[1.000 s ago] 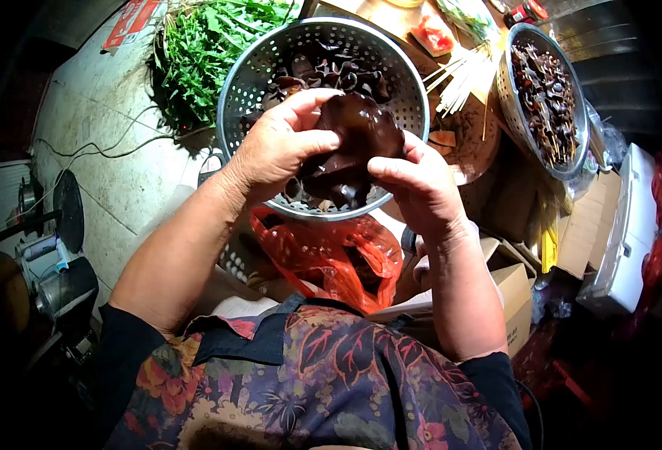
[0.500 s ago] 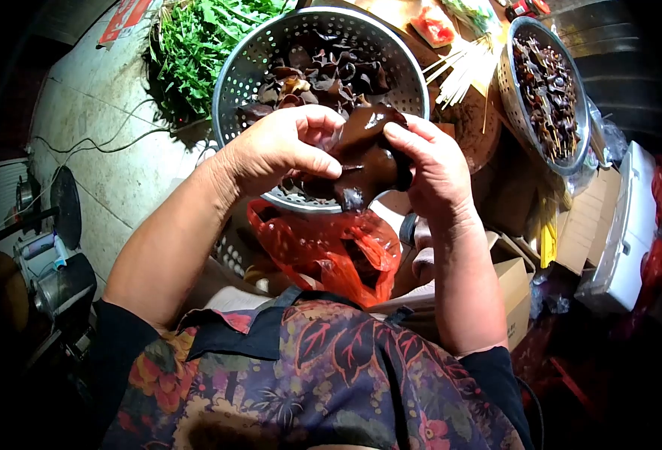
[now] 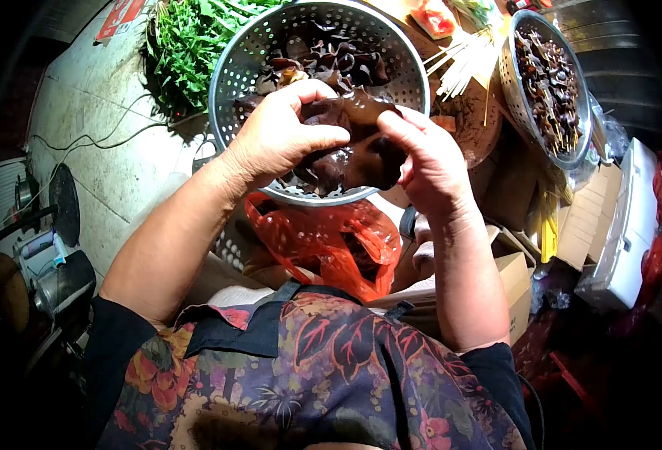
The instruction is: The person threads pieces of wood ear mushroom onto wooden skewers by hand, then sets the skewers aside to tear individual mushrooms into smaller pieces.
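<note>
Between my hands is a large, glossy dark-brown wood ear mushroom [image 3: 353, 161], held over the near side of a metal colander [image 3: 230, 71]. My left hand [image 3: 290, 135] pinches its left part between thumb and fingers. My right hand [image 3: 430, 154] grips its right edge, with the thumb on top and the fingers partly hidden behind it. More wood ear pieces [image 3: 327, 64] lie in the colander beyond my hands. Below the colander's near rim hangs a crumpled red plastic bag [image 3: 323, 240].
Leafy greens [image 3: 185, 60] lie left of the colander. On the right are thin wooden sticks [image 3: 462, 67] and a second colander [image 3: 519, 97] of skewered dark pieces [image 3: 549, 90]. A white foam box [image 3: 620, 232] and cardboard [image 3: 590, 217] stand lower right. A cable [image 3: 113, 146] crosses the floor.
The mushroom has been turned and folded between my hands. My left hand has shifted slightly up and right, its fingers now closed on the mushroom; my right hand keeps its grip.
</note>
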The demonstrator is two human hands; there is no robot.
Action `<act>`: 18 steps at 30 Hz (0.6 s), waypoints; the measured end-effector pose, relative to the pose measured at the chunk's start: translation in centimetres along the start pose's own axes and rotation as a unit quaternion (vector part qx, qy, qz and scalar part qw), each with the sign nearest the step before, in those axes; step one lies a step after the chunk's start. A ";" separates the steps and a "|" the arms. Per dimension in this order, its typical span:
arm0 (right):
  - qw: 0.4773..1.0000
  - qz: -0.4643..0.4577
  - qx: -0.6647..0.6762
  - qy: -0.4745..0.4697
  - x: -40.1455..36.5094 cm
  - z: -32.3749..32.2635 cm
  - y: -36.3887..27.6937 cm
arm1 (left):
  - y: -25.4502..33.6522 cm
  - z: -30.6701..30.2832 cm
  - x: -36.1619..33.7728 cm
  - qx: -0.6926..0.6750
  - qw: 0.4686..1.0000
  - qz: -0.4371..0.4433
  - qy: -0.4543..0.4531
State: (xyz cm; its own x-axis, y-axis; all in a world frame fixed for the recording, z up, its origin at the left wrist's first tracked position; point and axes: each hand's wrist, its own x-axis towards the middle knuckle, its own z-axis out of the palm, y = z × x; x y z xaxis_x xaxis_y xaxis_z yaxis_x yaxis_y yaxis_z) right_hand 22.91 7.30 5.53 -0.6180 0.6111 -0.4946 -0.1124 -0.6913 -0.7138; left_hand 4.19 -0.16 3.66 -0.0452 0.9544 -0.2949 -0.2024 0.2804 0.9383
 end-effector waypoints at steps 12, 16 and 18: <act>0.998 -0.035 -0.038 0.031 0.1 -0.7 0.3 | 0.6 -1.3 -0.1 -0.102 0.994 -0.030 -0.027; 0.997 -0.027 -0.064 -0.017 0.2 -0.9 0.6 | 0.7 -0.9 -0.1 -0.057 0.998 -0.033 -0.008; 0.994 -0.003 -0.098 -0.038 0.0 -0.8 0.2 | 0.7 -0.8 -0.1 -0.021 0.998 -0.040 -0.054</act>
State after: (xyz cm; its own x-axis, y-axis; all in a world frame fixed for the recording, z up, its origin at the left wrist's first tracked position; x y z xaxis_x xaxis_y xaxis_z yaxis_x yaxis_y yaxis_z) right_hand 23.47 7.43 4.98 -0.6764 0.5782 -0.4563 0.0339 -0.5944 -0.8035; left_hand 3.24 -0.11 4.20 0.0777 0.9350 -0.3460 -0.2421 0.3544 0.9032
